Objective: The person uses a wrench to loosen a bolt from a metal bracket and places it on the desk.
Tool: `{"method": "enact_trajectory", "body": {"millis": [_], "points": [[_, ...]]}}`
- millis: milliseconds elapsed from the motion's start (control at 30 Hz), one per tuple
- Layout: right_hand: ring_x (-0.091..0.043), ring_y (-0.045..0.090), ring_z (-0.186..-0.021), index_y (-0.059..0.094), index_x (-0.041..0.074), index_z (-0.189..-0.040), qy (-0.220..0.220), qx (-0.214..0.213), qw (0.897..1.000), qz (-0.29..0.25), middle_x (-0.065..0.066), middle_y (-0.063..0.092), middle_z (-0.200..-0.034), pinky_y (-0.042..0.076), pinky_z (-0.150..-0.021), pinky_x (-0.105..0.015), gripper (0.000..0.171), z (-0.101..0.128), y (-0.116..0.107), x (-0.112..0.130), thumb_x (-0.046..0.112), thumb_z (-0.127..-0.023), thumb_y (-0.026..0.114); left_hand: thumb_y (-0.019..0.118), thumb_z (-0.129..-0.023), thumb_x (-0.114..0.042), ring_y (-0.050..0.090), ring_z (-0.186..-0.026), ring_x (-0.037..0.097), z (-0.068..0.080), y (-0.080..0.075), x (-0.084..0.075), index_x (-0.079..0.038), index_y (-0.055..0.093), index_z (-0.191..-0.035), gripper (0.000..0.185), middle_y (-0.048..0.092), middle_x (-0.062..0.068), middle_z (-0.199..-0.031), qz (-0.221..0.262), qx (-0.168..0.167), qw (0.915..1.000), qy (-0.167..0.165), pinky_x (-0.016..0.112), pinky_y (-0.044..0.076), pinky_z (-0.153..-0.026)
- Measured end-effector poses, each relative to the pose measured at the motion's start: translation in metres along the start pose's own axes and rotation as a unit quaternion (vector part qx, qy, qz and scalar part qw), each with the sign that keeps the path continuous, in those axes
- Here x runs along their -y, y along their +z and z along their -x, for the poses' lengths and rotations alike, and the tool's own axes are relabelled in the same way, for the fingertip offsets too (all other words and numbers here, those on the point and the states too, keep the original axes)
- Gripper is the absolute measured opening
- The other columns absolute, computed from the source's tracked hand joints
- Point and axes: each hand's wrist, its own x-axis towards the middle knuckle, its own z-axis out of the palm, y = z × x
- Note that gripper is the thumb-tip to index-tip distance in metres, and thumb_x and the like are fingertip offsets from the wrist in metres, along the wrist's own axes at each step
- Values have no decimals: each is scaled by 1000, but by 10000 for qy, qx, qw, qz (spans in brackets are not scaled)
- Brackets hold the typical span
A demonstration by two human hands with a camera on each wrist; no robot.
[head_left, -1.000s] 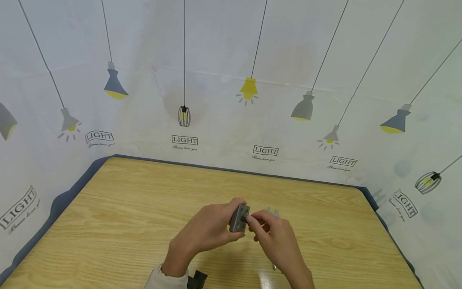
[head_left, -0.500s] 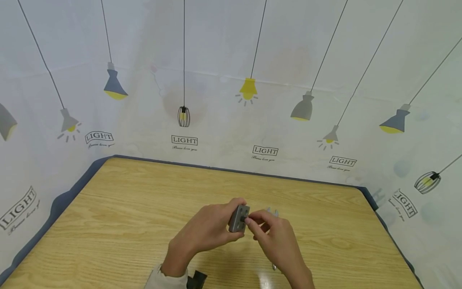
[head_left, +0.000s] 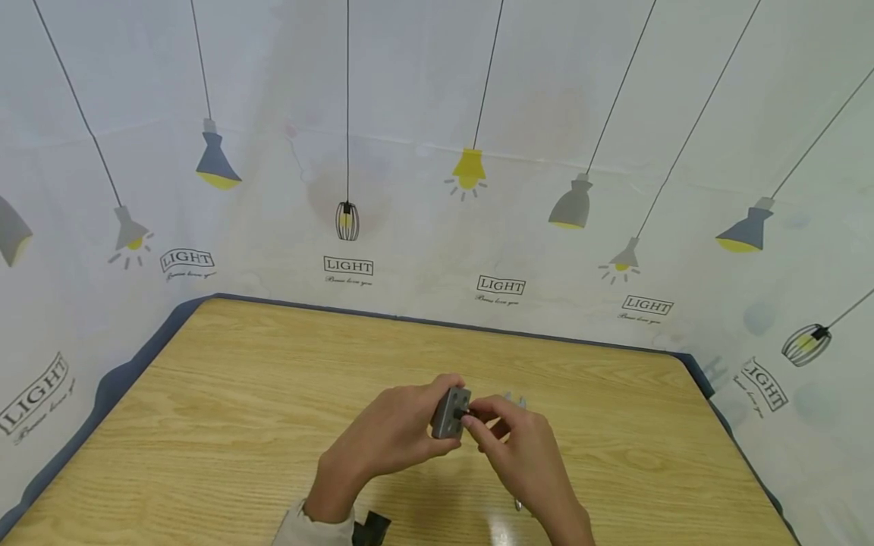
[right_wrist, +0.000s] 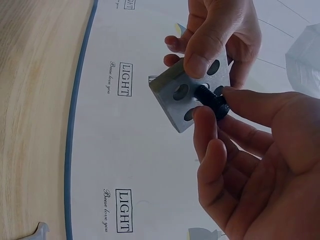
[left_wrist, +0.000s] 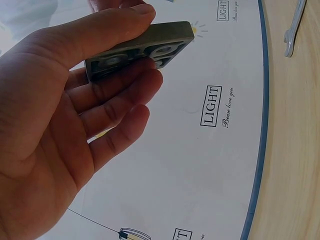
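My left hand (head_left: 389, 428) grips a grey metal plate (head_left: 447, 413) by its edges, thumb on one side and fingers on the other. Several round holes pierce it; its recessed back (left_wrist: 115, 60) shows in the left wrist view. With thumb and fingertips, my right hand (head_left: 522, 447) pinches a black bolt (right_wrist: 212, 102) by its head. The threaded end meets the plate's face near the middle; how deep it sits cannot be told. Both hands are above the table. Partly behind the right hand, an open-end wrench (head_left: 515, 400) lies on the wood.
The wooden table (head_left: 259, 379) has a dark blue border (head_left: 396, 316) along its edge. Behind it hangs a white sheet (head_left: 410, 98) printed with lamps and lettering. A black object (head_left: 372, 528) sits beside the left sleeve (head_left: 314, 527).
The right fingertips have shifted slightly around the bolt's head. The left hand and the plate stay nearly still.
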Motion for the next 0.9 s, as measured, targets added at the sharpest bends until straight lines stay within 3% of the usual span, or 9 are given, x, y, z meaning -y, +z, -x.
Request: {"method": "enact_trajectory", "body": {"millis": [900], "points": [[-5, 64, -73, 73, 21, -98, -301, -141, 9990, 287, 7, 70, -92, 52, -63, -21, 18, 0, 1, -2, 11, -84, 79, 80, -84, -23, 57, -71, 0, 0, 0, 1, -14, 52, -128, 53, 68, -7, -95, -25, -28, 10000, 20, 19, 50, -68]]}}
